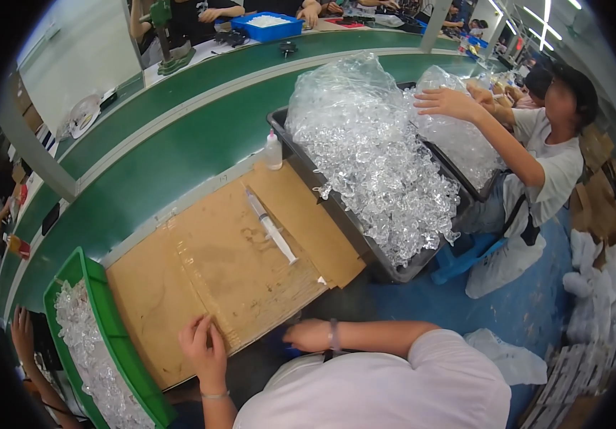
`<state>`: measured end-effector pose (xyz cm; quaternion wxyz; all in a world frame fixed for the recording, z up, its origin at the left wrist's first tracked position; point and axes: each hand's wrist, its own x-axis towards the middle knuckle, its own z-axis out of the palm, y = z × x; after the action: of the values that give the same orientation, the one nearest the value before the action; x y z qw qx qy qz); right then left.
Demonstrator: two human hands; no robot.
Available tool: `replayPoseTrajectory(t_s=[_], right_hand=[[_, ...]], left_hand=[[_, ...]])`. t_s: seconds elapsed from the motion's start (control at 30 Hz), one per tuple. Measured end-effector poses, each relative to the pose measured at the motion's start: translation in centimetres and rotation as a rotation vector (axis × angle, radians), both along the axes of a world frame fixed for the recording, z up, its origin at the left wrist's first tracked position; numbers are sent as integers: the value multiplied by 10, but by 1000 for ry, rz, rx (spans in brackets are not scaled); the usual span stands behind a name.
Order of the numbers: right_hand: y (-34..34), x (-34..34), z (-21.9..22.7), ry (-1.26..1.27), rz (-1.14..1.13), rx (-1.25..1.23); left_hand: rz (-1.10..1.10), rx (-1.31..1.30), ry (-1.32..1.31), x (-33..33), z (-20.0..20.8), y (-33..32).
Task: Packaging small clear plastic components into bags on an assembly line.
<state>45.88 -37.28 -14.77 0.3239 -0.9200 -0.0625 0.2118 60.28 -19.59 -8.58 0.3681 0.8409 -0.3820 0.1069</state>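
My left hand (204, 350) is over the near edge of a brown cardboard sheet (193, 264) on the bench. Its fingers are loosely bent and apart from the thumb, with nothing visible in them. Down by my body, off the cardboard's near edge, is my right hand (308, 335). Its fingers are mostly hidden, and a dark blue patch (291, 351) shows just below it. A clear plastic syringe (271, 225) with a white plunger lies on the cardboard. A small squeeze bottle (274, 151) with a pink tip stands at the far edge.
A green bin (98, 304) of clear plastic parts is at left. To the right, a black tray (399, 273) holds a bag spilling clear pieces (383, 171). A co-worker (558, 143) reaches over another bagged tray. The green conveyor (201, 154) runs behind; another person's arm (32, 357) shows far left.
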Motion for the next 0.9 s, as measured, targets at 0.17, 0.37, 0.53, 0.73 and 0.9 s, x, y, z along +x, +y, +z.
replayPoseTrajectory(t_s=[0.17,0.37,0.53,0.73,0.9], right_hand=[[-39,-36,170,-454,-66,-163],[-119,40,220,-772,-210,-756],[-172,41,194,-539,-254,-861],[-166,34,206,-642,-169,-803],[-186,16,214,-760,-351,-531]], left_hand=[[21,-11,-15,2,10,3],[56,-86,-49,-1,1,9],[-2,-138,-95,-2,-4,-1],[47,-125,-100,-6,-4,1],[49,-103,-94,0,0,2]])
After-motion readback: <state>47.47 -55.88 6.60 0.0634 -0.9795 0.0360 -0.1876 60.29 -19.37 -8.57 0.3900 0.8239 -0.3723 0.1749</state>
